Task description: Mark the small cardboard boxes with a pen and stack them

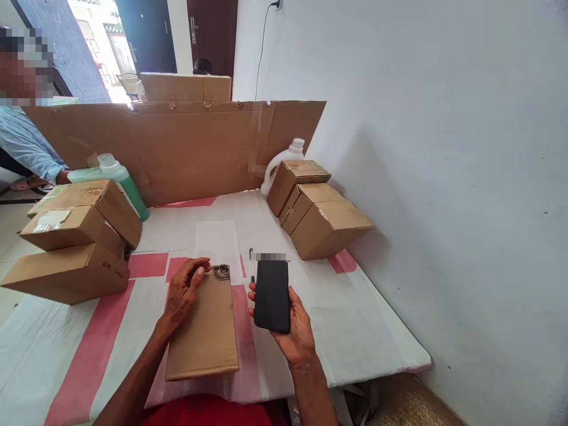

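Note:
My right hand (298, 337) is wrapped round a black smartphone (272, 296), held upright above the table with its dark face towards me. A thin tool with a dark lower end (252, 273) shows beside the phone's left edge; I cannot tell whether it lies on the table or touches my fingers. My left hand (183, 293) rests at the left edge of a flat brown cardboard piece (204, 343), fingers loosely curled and the thumb apart from them. By its fingertips, a dark wiry tangle (220, 272) sits at the cardboard's far corner.
Cardboard boxes (66, 269) stand at the left with a green-liquid bottle (133, 192). More boxes (331, 228) and a white jug (284, 160) stand right, near the wall. A tall cardboard sheet (199, 148) closes the table's (368, 331) far side. Another person's sleeve (29, 142) shows left.

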Tool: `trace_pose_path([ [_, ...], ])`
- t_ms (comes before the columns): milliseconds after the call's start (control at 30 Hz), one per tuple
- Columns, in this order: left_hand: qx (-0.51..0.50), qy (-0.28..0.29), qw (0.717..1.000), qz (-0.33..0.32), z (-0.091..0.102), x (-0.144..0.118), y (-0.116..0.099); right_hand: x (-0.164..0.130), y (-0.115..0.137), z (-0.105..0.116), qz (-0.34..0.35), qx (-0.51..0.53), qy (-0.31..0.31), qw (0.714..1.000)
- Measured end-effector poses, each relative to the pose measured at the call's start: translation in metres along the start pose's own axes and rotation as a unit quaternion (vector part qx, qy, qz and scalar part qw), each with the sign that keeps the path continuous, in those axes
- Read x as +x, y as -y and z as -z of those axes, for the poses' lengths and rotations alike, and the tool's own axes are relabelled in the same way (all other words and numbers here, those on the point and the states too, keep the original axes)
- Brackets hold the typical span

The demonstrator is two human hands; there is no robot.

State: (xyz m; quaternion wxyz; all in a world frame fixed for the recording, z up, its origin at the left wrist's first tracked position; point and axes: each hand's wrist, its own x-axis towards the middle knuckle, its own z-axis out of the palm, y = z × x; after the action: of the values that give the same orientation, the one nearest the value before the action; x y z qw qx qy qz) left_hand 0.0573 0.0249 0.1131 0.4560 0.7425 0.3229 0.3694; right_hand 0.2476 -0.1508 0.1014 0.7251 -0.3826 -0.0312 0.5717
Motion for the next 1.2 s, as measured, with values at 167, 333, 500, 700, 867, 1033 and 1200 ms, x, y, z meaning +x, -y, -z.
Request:
trace_pose_path([
  [167,0.034,-0.026,0.999,-0.001,0.016,-0.004,0.001,0.023,0.007,0.05,0.059,-0.29,-0.211,0.931],
  [333,0.103,-0.127,0.986,-0.01,0.036,-0.025,0.019,0.03,0.013,0.084,0.073,-0.447,-0.315,0.834],
  [500,0.069,-0.14,0.985,0.071,0.042,-0.064,0.053,0.031,0.019,0.096,0.073,-0.586,-0.339,0.733],
  [700,-0.008,-0.118,0.986,0.118,0.033,-0.102,0.08,0.029,0.01,0.111,0.112,-0.766,-0.313,0.55],
  [867,-0.06,-0.095,0.981,0.158,0.017,-0.117,0.083,0.015,-0.048,0.097,0.267,-0.745,-0.031,0.61],
  [1033,-0.069,-0.031,0.979,0.192,0.021,-0.118,0.051,-0.011,-0.086,0.043,0.182,-0.619,0.197,0.739],
  [1200,-0.037,0.037,0.974,0.22,0.068,-0.107,-0.007,-0.027,-0.034,-0.019,0.151,-0.608,0.134,0.768],
])
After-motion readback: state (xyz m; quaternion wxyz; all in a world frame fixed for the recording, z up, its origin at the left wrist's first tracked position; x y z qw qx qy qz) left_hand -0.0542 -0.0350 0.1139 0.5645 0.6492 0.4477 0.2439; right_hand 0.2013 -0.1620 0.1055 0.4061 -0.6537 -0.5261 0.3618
